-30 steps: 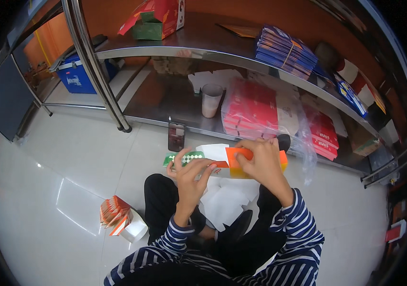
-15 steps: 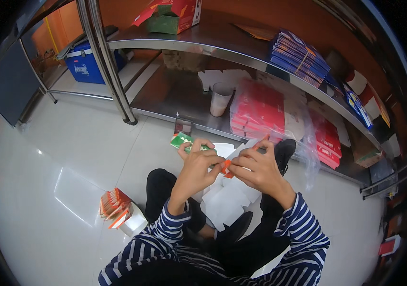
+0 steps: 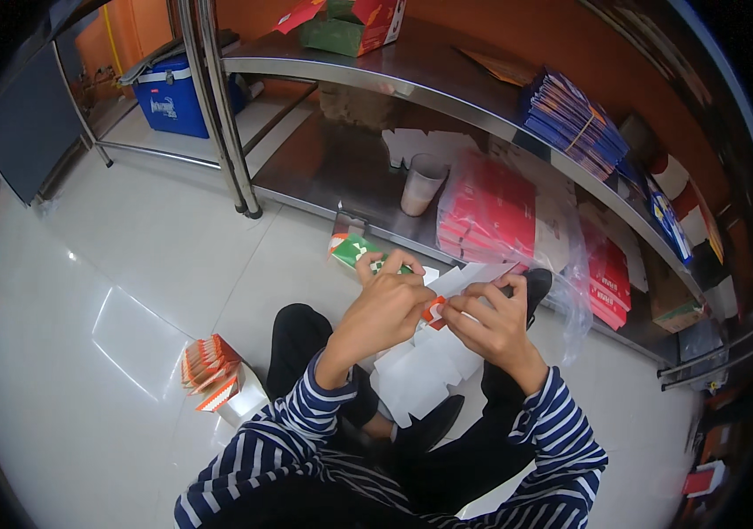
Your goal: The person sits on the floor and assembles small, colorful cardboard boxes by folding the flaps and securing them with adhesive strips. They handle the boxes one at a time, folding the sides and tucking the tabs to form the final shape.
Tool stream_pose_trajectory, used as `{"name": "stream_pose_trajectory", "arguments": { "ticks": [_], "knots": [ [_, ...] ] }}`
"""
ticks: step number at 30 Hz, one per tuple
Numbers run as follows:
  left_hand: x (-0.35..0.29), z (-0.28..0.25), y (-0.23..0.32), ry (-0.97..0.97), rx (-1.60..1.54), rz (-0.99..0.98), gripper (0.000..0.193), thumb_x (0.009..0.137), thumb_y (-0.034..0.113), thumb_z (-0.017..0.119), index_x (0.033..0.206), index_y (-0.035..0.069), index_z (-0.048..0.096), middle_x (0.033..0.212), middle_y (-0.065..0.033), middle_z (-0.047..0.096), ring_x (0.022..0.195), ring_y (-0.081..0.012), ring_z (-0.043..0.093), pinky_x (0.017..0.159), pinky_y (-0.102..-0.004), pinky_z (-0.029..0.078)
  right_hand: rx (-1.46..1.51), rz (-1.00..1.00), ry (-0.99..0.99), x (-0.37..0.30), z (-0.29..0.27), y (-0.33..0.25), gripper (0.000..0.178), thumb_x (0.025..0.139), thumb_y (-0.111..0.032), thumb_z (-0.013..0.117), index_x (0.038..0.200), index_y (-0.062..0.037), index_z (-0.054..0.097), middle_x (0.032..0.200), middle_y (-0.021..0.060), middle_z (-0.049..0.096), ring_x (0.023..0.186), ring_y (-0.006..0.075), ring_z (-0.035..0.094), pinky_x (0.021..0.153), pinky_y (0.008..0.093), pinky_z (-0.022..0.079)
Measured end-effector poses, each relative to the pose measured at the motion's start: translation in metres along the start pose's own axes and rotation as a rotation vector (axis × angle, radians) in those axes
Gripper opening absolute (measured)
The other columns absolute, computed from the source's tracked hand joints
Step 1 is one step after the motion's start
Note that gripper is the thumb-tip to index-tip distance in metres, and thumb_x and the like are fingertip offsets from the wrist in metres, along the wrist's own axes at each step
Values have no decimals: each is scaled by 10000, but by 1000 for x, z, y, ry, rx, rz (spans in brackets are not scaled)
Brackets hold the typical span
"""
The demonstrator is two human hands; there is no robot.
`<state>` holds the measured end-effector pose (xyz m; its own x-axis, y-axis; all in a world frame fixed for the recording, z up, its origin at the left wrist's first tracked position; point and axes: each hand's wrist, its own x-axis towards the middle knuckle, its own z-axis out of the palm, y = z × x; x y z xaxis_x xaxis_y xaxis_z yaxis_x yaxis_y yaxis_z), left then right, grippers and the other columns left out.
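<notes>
Fingers of both hands pinch one orange, green and white carton [image 3: 473,278], mid-scene. At left near sits one white container [image 3: 248,401]; then come the left hand [image 3: 385,304], back upward, one tumbler [image 3: 423,187] far, and the right hand [image 3: 495,328], fingers bent, where white replaces the orange side shown a second ago.

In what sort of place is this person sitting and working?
Probably a storage or packing corner, perhaps of a food business: shiny metal shelving holds flat red cardboard in clear plastic and a banded stack of blue printed card.
</notes>
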<state>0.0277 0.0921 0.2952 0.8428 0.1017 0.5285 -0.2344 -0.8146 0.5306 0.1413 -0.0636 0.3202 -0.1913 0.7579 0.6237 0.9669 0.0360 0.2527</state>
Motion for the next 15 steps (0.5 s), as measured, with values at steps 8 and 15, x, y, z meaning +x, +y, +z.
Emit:
{"name": "stream_pose_trajectory", "arguments": {
  "ticks": [8,15],
  "knots": [
    [3,8,11,83,-24,100,128,662,13,589,769,33,657,814,-66,602,1046,-223,477,949,-472,224,166,469,-151,1,3,-5,371,607,-176,730,931,-105,564,846,-7,585,725,200,564,694,353,348],
    [-7,38,-21,84,-39,14,170,646,55,665,816,71,660,885,-60,619,1077,-208,492,952,-459,218,5,668,-187,9,-8,5,560,613,-238,760,1079,-61,504,1055,109,536,1004,279,516,824,359,342]
  ]
}}
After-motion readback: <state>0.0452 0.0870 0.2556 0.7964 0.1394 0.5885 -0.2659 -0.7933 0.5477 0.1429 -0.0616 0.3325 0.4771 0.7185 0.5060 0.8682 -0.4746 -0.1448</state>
